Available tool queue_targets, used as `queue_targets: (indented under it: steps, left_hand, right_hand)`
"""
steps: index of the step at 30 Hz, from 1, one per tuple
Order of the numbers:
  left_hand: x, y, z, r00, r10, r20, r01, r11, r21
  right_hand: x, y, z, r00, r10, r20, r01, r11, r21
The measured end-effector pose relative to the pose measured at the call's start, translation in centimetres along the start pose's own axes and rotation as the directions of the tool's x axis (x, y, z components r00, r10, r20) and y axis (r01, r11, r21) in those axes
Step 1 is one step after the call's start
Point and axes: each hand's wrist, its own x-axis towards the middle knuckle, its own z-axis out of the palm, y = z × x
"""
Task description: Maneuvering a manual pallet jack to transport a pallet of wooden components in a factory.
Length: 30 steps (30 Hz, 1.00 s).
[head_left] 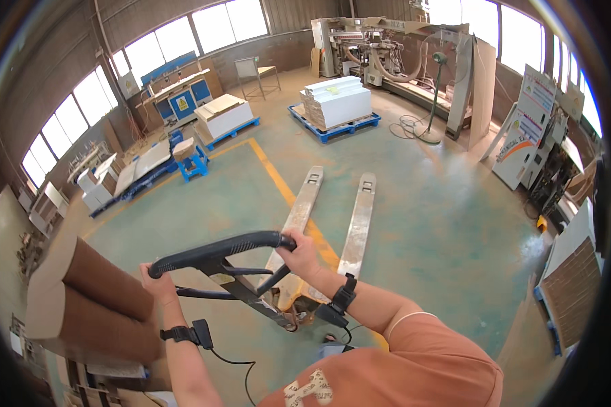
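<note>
Both my hands are on the black loop handle [214,252] of a pallet jack. My left hand [158,282] wraps round its left end, and my right hand [301,256] grips the right end. The handle leans toward me, tilted across the view, with a lever under its middle. Beyond it lie the yellow base [290,290] and two worn, pale forks [360,220] pointing away along the floor, with nothing on them. A black strap with a small box sits on each of my wrists.
Ahead, a stack of white panels [339,102] stands on a blue pallet [326,133]; another panel stack [223,117] is left of it. A blue stool [194,165] stands at left. Large brown rolls [91,305] are close by my left arm. Machines [533,136] and loaded pallets line the right.
</note>
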Motion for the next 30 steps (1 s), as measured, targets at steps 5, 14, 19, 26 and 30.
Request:
queue_targets:
  steps: [5,14,19,26,30]
  left_hand:
    - [4.2,-3.6,6.4,0.999,0.004,0.035,-0.002,0.996,-0.085]
    - [10.4,-6.1,20.8,0.996,-0.036,0.086,0.058,0.962,-0.268]
    - [13.0,-4.4,31.5,0.996,0.069,0.061,-0.037,0.910,-0.413]
    - [13.8,0.8,44.8,0.973,0.208,0.097,-0.129,0.844,-0.521]
    - [13.8,4.9,52.9,0.943,0.308,0.129,-0.152,0.739,-0.656]
  right_hand:
    - [3.2,2.2,2.7,0.999,-0.006,0.039,0.003,0.998,0.069]
    - [10.2,6.0,4.5,0.997,-0.002,0.081,-0.008,0.993,0.116]
    - [13.4,8.9,4.4,0.999,0.010,0.036,-0.012,0.997,0.071]
    - [17.5,11.7,0.8,0.981,0.175,0.088,-0.174,0.985,-0.013]
    - [19.9,12.7,0.0,0.988,0.101,0.116,-0.099,0.995,-0.028]
